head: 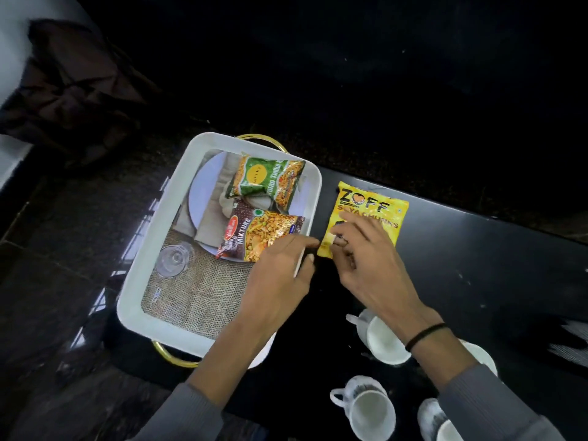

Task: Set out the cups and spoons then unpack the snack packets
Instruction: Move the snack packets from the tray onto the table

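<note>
— Head view first: where's the yellow packet (369, 214)?

— Flat on the black table (477, 265), just right of the white tray (152, 259). Its long axis runs away from the person, tilted a little, with the printed top edge at the far end.

— And the hands?

— The right hand (366, 259) lies over the packet's near half, fingers bent and pinching its lower left corner. The left hand (280, 275) reaches across the tray's right rim; its fingers are loosely extended toward that same corner, gripping nothing I can make out, though a thin pale stick-like thing shows beside the thumb — what it is, I cannot tell.

— What's in the tray?

— Two more packets: a green one (264, 179) at the far end and a brown "Mixture" packet (261, 233) just nearer, both lying crosswise.

— The cups?

— Four white cups (372, 405) stand near the person, partly hidden under the right forearm
</note>
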The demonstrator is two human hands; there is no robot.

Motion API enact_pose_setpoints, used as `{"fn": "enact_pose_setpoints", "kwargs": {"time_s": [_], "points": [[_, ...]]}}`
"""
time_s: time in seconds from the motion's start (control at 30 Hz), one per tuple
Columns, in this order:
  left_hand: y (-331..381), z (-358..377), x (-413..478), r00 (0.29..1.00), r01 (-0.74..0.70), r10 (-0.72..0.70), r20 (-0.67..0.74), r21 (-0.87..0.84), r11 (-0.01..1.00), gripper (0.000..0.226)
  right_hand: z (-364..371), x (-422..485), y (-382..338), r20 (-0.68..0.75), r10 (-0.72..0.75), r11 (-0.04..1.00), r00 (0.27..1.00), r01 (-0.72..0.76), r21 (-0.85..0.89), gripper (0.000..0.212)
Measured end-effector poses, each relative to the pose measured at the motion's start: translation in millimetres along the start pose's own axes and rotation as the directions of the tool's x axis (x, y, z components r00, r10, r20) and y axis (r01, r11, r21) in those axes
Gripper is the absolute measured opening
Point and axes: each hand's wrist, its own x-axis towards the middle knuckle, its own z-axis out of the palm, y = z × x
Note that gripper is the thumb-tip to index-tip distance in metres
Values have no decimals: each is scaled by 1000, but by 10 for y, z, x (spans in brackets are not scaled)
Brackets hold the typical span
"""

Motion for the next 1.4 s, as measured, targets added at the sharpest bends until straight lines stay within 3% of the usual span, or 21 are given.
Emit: {"fn": "enact_pose_setpoints", "kwargs": {"time_s": [0.1, 0.2, 0.23, 0.3, 0.37, 0.47, 0.57, 0.67, 0.87, 0.93, 1.07, 1.2, 1.33, 1.4], "points": [[-221, -193, -181, 986, 89, -99, -136, -81, 993, 20, 140, 117, -266, 68, -92, 995, 993, 90, 35, 26], [-461, -339, -291, 903, 355, -391, -179, -203, 912, 5, 273, 250, -467, 139, -153, 988, 979, 146, 57, 37], [-541, -370, -303, 851, 463, -510, -128, -276, 842, 15, 321, 283, -523, 156, -159, 987, 975, 154, 42, 39], [-669, -390, -315, 724, 616, -686, 74, -517, 594, 35, 406, 314, -612, 181, -145, 989, 973, 147, 2, 39], [-706, -391, -322, 644, 627, -735, 210, -696, 351, 45, 460, 293, -657, 196, -123, 992, 973, 124, 3, 37], [-724, -372, -310, 632, 568, -742, 223, -785, 247, 51, 519, 188, -703, 234, -124, 992, 964, 118, 36, 37], [-724, -371, -277, 641, 557, -738, 212, -789, 257, 49, 549, 121, -713, 248, -94, 993, 964, 73, 94, 39], [-735, -375, -292, 726, 505, -657, 202, -806, 310, 33, 507, 148, -721, 265, -18, 964, 964, -53, 261, 31], [-777, -454, -384, 828, 422, -524, 199, -836, 350, 52, 404, 123, -752, 331, 50, 890, 942, -192, 413, 14], [-779, -514, -422, 856, 382, -487, 171, -845, 374, 55, 371, 78, -750, 301, 91, 844, 949, -234, 483, 23], [-734, -675, -474, 917, 338, -349, 193, -841, 423, 56, 288, 25, -747, 313, 168, 708, 935, -336, 621, 63], [-615, -745, -428, 939, 338, -252, 233, -755, 561, 53, 219, -6, -732, 393, 117, 439, 912, -402, 803, 47], [-412, -671, -342, 951, 299, -253, 178, -737, 606, 29, 187, -95, -663, 329, 163, 404, 930, -367, 838, 55], [-285, -615, -311, 939, 305, -316, 138, -757, 577, 49, 140, -130, -612, 310, 201, 393, 929, -366, 843, 60]]}}
